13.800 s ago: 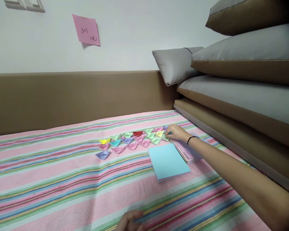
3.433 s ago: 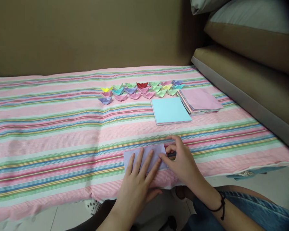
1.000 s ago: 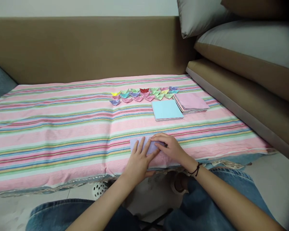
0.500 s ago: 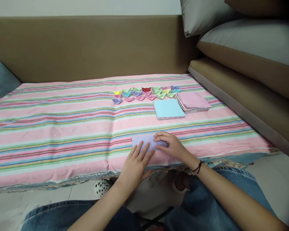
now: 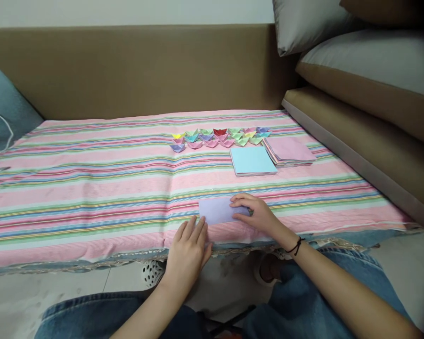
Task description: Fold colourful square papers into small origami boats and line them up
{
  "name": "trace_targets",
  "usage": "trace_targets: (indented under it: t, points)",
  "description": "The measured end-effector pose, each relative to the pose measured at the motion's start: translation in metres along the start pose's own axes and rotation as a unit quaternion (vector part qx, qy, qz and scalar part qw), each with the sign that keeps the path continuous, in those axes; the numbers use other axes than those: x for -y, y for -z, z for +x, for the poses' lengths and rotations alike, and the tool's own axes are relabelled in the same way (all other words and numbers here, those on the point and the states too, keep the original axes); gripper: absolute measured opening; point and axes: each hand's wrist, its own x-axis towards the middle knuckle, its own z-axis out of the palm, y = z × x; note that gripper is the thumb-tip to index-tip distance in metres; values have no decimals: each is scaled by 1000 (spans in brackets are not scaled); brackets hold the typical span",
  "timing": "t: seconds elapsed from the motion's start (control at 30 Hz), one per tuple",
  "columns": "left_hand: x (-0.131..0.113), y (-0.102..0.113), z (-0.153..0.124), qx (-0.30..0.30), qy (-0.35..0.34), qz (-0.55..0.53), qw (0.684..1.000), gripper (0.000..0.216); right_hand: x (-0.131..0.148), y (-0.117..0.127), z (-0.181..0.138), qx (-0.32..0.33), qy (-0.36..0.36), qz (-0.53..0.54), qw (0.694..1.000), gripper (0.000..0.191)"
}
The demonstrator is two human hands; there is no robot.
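Observation:
A purple sheet of paper (image 5: 217, 210), folded into a long rectangle, lies flat near the front edge of the striped cloth. My right hand (image 5: 257, 214) holds its right end, the curved fingers on top and the thumb by the lower edge. At the lower left corner of the paper, my left hand (image 5: 190, 242) rests with fingers stretched out flat and the fingertips at the edge. Beyond the paper are a stack of square sheets topped with light blue (image 5: 253, 160) and a looser stack topped with pink (image 5: 291, 149).
Several small folded paper boats (image 5: 212, 142) in many colours stand in rows behind the stacks. The striped cloth (image 5: 127, 188) covers the seat up to a brown backrest (image 5: 144, 70). Cushions (image 5: 367, 127) are piled at the right, and a white cord (image 5: 9, 127) lies at the far left.
My left hand has slid off the paper's middle, down and left to its lower left corner, uncovering the purple surface. My right hand stays at the right end. The view has shifted slightly.

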Motion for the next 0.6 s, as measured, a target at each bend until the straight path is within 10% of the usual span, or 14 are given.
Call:
trace_targets:
  t: [0.6]
  points:
    - [9,8,9,23,40,-65,997,17,8,-2,-1,-16,-15,-56,998,33]
